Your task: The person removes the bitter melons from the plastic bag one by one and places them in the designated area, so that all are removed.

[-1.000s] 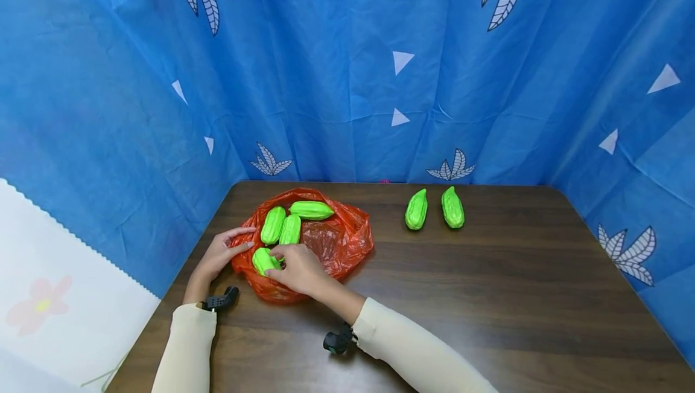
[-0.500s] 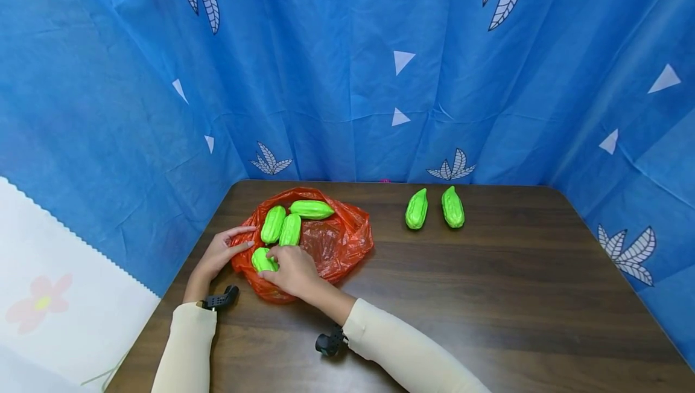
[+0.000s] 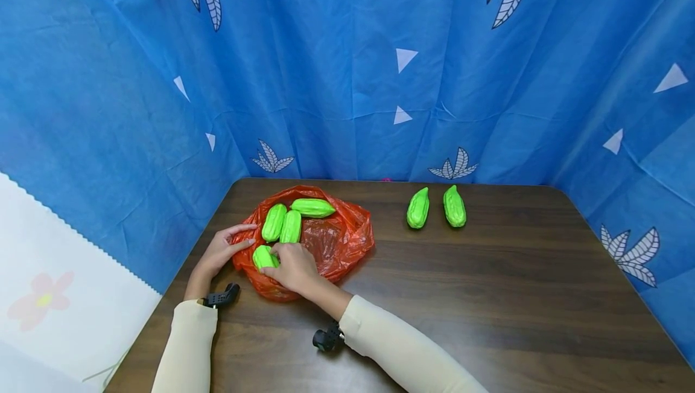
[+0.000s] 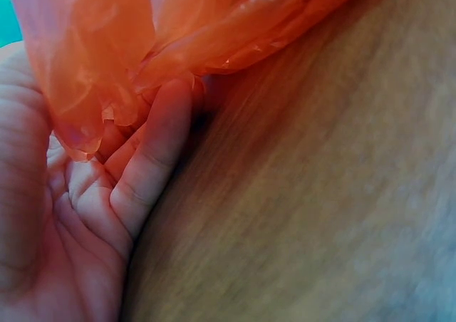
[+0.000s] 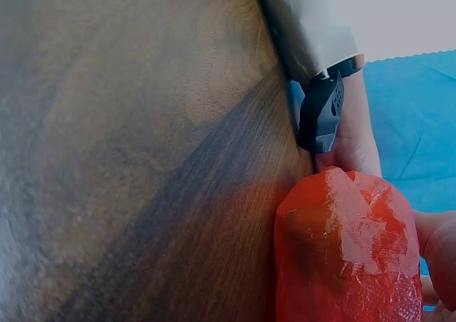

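An open red plastic bag (image 3: 355,230) lies at the table's left, holding several bright green ridged vegetable-like pieces. My right hand (image 3: 295,269) reaches in over the near rim and pinches the nearest green piece (image 3: 263,257) between thumb and fingers. My left hand (image 3: 217,252) is at the bag's left rim; in the left wrist view the hand (image 4: 92,215) has the red film (image 4: 92,51) between thumb and fingers. The right wrist view shows the bag's side (image 5: 349,251), with the right hand's fingers (image 5: 438,251) at its edge and the green piece out of sight.
Two more green pieces (image 3: 417,208) (image 3: 454,206) lie side by side near the table's back edge, right of the bag. A blue curtain (image 3: 347,79) hangs behind the brown wooden table (image 3: 461,296). A white cloth (image 3: 65,296) is at the left.
My right hand has shifted slightly left with its fingers still on the nearest green piece. My left hand stays at the bag's rim.
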{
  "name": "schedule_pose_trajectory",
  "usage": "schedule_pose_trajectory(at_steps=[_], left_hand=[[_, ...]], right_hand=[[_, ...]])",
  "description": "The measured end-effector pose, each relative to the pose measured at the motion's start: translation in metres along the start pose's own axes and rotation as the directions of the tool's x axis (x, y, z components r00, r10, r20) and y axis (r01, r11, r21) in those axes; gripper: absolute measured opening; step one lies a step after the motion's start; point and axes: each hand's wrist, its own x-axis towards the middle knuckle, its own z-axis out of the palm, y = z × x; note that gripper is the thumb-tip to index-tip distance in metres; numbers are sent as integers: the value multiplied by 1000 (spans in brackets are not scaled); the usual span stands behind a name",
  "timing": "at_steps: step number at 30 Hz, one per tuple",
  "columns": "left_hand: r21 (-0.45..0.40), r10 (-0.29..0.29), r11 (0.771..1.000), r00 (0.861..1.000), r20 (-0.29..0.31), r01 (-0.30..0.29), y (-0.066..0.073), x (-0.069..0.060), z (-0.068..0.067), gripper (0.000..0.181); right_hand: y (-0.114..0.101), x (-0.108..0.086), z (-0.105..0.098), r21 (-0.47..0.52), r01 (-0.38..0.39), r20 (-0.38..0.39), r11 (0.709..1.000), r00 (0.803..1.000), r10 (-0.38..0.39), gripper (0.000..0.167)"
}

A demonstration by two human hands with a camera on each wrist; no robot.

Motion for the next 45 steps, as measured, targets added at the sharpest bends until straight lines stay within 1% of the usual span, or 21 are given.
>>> schedule_pose_trajectory(at_steps=[6, 9, 16, 22, 25, 28, 34, 40, 44, 45], left_hand=[[2, 14, 1000, 1000, 5, -14, 1, 1, 0, 48], [0, 18, 1000, 1000, 6, -18, 2, 1, 0, 47], [10, 23, 1000, 1000, 0, -23, 2, 1, 0, 47], [13, 25, 1000, 1000, 0, -25, 3, 1, 0, 47], [28, 27, 999, 1000, -7, -26, 3, 1, -1, 46], [41, 28, 999, 1000, -8, -28, 3, 1, -1, 46], [31, 25, 999, 1000, -6, -25, 1, 1, -1, 47], [-15, 22, 1000, 1000, -7, -22, -2, 1, -2, 48], [-32, 15, 999, 1000, -9, -15, 0, 1, -1, 48], [-35, 12, 999, 1000, -10, -13, 0, 2, 0, 48]], right_hand=[[1, 1, 1, 22, -28, 31, 999, 999, 27, 39], [2, 2, 1, 36, -34, 48, 999, 998, 32, 41], [6, 3, -2, 106, -67, 82, 992, 995, 58, 45], [9, 4, -2, 152, -85, 71, 985, 995, 75, 49], [12, 4, -2, 195, -81, 59, 977, 996, 70, 50], [15, 4, -3, 251, -61, 52, 966, 997, 50, 51], [23, 3, -5, 343, -19, 32, 939, 999, 9, 61], [28, 4, -10, 447, -12, -6, 894, 1000, 17, 61], [28, 5, -17, 501, -9, -32, 866, 999, 29, 59], [28, 6, -19, 520, -14, -33, 854, 999, 37, 59]])
